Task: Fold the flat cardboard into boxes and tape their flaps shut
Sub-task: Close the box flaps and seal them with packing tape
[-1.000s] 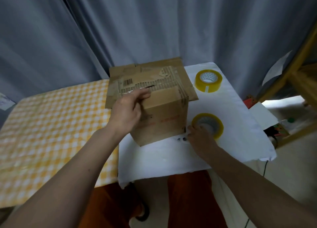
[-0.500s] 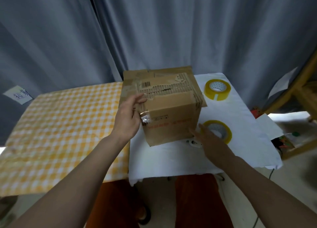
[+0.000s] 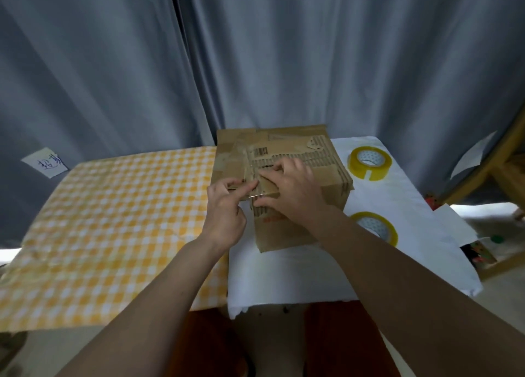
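A closed brown cardboard box [image 3: 287,231] stands on the white cloth [image 3: 284,280], on top of a flat cardboard sheet [image 3: 225,149] that sticks out behind and to its left. My left hand [image 3: 224,214] pinches a strip of clear tape at the box's top left front corner. My right hand [image 3: 295,190] lies over the top, fingers pressing near the seam and thumb on the front edge. Two yellow tape rolls sit to the right of the box: one [image 3: 355,168] far, one [image 3: 392,233] near and partly hidden by my right forearm.
A yellow checked cloth [image 3: 113,220] covers the table's left part. Grey curtains [image 3: 255,64] hang close behind, with a paper note [image 3: 45,162] pinned at left. A wooden frame [image 3: 500,160] and loose papers [image 3: 454,226] crowd the right side.
My right hand left the near tape roll and came up onto the box top. My left hand shifted from the box's left side to pinching tape at its corner.
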### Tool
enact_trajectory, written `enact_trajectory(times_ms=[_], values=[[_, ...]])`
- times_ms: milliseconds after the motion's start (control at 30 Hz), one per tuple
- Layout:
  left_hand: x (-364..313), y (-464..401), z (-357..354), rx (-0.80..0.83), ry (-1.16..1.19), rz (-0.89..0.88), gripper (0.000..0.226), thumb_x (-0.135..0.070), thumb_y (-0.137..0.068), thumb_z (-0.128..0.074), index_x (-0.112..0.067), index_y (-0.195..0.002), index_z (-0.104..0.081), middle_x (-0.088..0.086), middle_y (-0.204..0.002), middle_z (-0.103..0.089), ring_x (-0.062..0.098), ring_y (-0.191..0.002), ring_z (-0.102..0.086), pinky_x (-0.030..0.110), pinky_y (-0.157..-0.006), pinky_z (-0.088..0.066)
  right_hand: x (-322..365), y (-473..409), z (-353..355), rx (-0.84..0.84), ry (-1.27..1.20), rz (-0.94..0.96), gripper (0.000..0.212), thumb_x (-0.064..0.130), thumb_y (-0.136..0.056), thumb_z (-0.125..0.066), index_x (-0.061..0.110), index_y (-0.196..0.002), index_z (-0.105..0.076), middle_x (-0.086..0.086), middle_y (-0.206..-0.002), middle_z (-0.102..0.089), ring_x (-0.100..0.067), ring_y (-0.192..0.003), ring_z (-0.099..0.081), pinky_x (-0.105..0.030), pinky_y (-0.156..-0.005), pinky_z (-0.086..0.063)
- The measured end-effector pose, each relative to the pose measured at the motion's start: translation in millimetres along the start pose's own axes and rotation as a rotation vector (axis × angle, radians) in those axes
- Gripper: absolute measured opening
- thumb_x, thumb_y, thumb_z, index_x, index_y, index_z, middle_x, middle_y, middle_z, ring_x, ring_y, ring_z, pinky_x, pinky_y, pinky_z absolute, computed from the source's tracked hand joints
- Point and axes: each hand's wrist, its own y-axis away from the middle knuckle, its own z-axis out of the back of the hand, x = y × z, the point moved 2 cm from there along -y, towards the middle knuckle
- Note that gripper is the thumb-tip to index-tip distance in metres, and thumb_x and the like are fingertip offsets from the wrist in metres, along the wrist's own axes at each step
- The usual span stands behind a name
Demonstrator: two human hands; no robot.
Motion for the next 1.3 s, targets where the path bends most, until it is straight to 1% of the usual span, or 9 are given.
enact_trajectory(times_ms=[167,367,567,633,733,967,1033,1133,1300], values=[[5,-2,-4,0.059,0.13,0.054,0.076,0.022,-0.081,-0.037,-0.027,-0.137,-0.05,0.01,-0.136,-0.037,0.024,-0.13,-0.026,0.023,-0.108,-0.023,7,4,-10,-0.066,0.095,-0.095,0.079,0.066,-0.056,-0.073,0.031,-0.123,-0.052,0.002,-0.115,-0.049,-0.02,-0.105,-0.043,-0.034,-0.087,-0.031],[9,3,-12,0.157,0.926,0.526,0.067,-0.017,-0.096,-0.054,-0.035,-0.151,-0.02,0.0,-0.131,-0.059,0.015,-0.12,-0.056,0.037,-0.107,-0.041,11,14,-9,-0.072,0.103,-0.084,0.081,0.06,-0.058,-0.074,0.023,-0.126,-0.049,0.004,-0.121,-0.049,-0.019,-0.108,-0.043,-0.033,-0.091,-0.032],[6,26,-26,0.195,0.934,0.561,0.038,-0.015,-0.095,-0.052,-0.039,-0.123,-0.047,-0.012,-0.099,-0.068,0.006,-0.096,-0.066,0.026,-0.088,-0.049,0,24,4,-0.001,-0.086,-0.084,0.084,0.085,-0.065,-0.037,0.028,-0.125,-0.054,0.008,-0.119,-0.045,-0.014,-0.106,-0.037,-0.032,-0.095,-0.031],[5,32,-30,0.221,0.94,0.552,0.027,-0.02,-0.096,-0.055,-0.046,-0.098,-0.051,-0.013,-0.095,-0.071,0.003,-0.091,-0.068,0.024,-0.081,-0.047,0,27,4,-0.004,-0.084,-0.096,0.076,0.079,-0.072,-0.038,0.029,-0.126,-0.054,0.008,-0.119,-0.045,-0.014,-0.108,-0.037,-0.032,-0.097,-0.031],[5,30,-24,0.226,0.91,0.561,0.025,-0.026,-0.093,-0.059,-0.035,-0.115,-0.05,-0.005,-0.113,-0.065,0.006,-0.104,-0.062,0.032,-0.095,-0.046,10,30,4,-0.056,-0.131,-0.143,0.057,0.062,-0.075,-0.055,0.026,-0.119,-0.06,0.004,-0.116,-0.046,-0.018,-0.111,-0.038,-0.033,-0.097,-0.029],[-5,26,-8,0.147,0.557,0.162,0.054,0.002,-0.095,-0.04,-0.041,-0.128,-0.039,-0.03,-0.116,-0.045,-0.035,-0.098,-0.04,-0.005,-0.078,-0.034,34,35,-6,-0.15,-0.016,-0.296,0.044,0.041,-0.076,-0.057,0.019,-0.113,-0.06,-0.002,-0.111,-0.051,-0.023,-0.108,-0.045,-0.036,-0.097,-0.031],[-11,24,-6,0.104,0.375,-0.016,0.063,0.005,-0.092,-0.041,-0.03,-0.144,-0.031,-0.017,-0.146,-0.035,-0.017,-0.133,-0.022,0.01,-0.11,-0.023,36,38,-12,-0.186,0.031,-0.274,0.042,0.036,-0.076,-0.06,0.015,-0.113,-0.06,-0.006,-0.108,-0.054,-0.025,-0.103,-0.05,-0.038,-0.094,-0.036],[-7,26,-10,0.103,0.105,-0.218,0.062,-0.005,-0.09,-0.035,-0.011,-0.151,-0.019,-0.008,-0.154,-0.006,-0.008,-0.141,0.014,0.021,-0.118,0.001,33,44,-11,-0.196,-0.024,-0.235,0.048,0.032,-0.069,-0.07,0.015,-0.113,-0.062,-0.006,-0.109,-0.056,-0.027,-0.102,-0.052,-0.039,-0.093,-0.038],[-1,18,3,0.016,-0.022,-0.298,0.043,-0.021,-0.101,-0.043,-0.019,-0.144,-0.042,-0.002,-0.155,-0.031,0.015,-0.147,-0.011,0.048,-0.119,-0.013,5,63,7,0.034,-0.163,-0.103,0.068,0.036,-0.066,-0.075,0.022,-0.129,-0.054,0.0,-0.124,-0.048,-0.023,-0.117,-0.04,-0.034,-0.1,-0.025]])
